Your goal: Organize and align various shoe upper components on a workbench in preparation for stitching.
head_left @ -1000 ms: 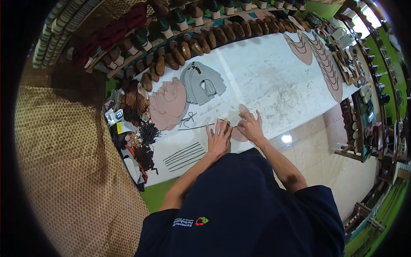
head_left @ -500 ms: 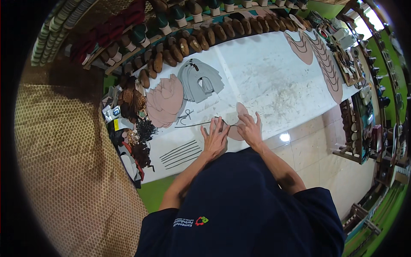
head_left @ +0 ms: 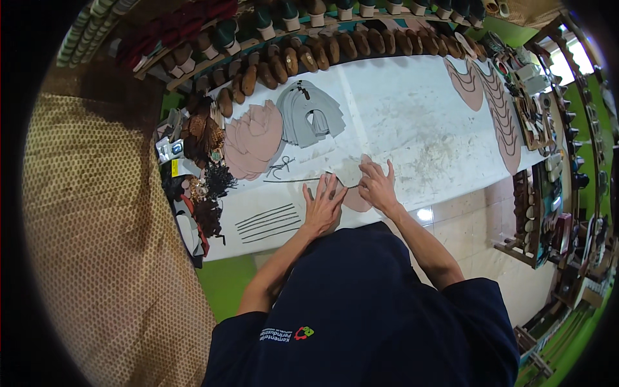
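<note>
A pink insole-shaped piece (head_left: 356,201) lies at the table's near edge, partly under my hands. One thin dark strip (head_left: 287,181) runs along the table from the left, passes beneath the fingers of my left hand (head_left: 324,205) and crosses onto the pink piece. My left hand rests with its fingers spread, pressing down over strip and piece. Thumb and forefinger of my right hand (head_left: 379,187) pinch the strip above the piece, while its other fingers stay raised. Several cut dark strips (head_left: 267,222) lie side by side at the lower left.
Stacked pink pieces (head_left: 253,138) and grey curved pieces (head_left: 309,116) lie at the left back. A bow of dark cord (head_left: 280,169) sits nearby. Wooden shoe lasts (head_left: 348,48) line the far edge. Pink pieces with dark curved edging (head_left: 500,122) lie at right; scraps (head_left: 206,155) crowd the left end.
The view has shifted slightly, so the table appears tilted differently. Both hands keep nearly the same places on the strip and the pink piece.
</note>
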A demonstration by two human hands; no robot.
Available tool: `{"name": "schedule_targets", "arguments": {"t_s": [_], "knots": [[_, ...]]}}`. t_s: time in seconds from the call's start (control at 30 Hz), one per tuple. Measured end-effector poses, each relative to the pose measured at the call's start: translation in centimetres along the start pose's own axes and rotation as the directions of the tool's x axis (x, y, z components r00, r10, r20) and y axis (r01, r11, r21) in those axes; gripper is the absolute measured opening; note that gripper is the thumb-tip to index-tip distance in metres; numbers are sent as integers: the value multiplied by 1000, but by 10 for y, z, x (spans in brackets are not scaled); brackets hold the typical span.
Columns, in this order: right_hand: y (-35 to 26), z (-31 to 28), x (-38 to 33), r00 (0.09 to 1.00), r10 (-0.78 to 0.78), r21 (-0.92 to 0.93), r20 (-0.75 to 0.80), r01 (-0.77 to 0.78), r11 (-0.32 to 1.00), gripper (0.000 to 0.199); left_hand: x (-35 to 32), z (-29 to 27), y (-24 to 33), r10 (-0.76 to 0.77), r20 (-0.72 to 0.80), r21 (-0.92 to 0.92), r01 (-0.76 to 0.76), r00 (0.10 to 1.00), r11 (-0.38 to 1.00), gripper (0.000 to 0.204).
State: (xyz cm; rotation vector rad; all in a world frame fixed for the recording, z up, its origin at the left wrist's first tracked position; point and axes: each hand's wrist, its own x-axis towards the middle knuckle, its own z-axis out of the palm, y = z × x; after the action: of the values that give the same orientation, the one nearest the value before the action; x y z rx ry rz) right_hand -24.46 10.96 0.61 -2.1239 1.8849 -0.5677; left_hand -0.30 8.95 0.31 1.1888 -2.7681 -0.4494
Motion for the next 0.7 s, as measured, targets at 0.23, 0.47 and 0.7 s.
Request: {"name": "schedule_targets", "arguments": {"t_s": [0.23, 0.47, 0.7], "knots": [[7, 0, 4, 993, -116, -74, 2, 116, 991, 13, 0, 4, 0, -7, -26, 3, 7, 1000, 1000, 52], [5, -5, 5, 999, -3, 19, 44, 2, 1000, 15, 1, 2, 2, -8, -26, 9, 8, 1000, 1000, 51], [3, -4, 12, 998, 20, -49, 63, -17, 999, 15, 3, 0, 3, 0, 9, 25, 0, 1000, 1000, 60]]}}
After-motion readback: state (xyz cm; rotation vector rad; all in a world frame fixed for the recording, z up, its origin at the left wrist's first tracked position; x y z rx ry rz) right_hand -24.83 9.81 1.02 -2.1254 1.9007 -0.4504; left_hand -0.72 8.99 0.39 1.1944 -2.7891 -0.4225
